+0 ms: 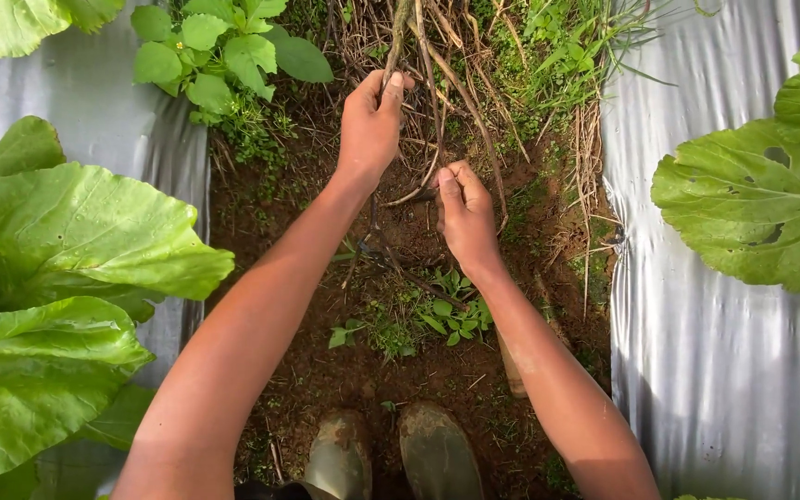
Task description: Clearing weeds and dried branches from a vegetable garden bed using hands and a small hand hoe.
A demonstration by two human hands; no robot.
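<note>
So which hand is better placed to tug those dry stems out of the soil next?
Probably the right hand: it grips the dry stems low, close to the soil. The left hand holds them higher up, better suited to steadying.

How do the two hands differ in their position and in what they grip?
The left hand reaches farther forward and higher in the view, closed around a dry brown stem; the right hand sits nearer the body and lower, gripping the stems close to the soil. The left arm stretches longer; the right arm is more bent. Both hands are bare and shut on the same bundle.
</note>
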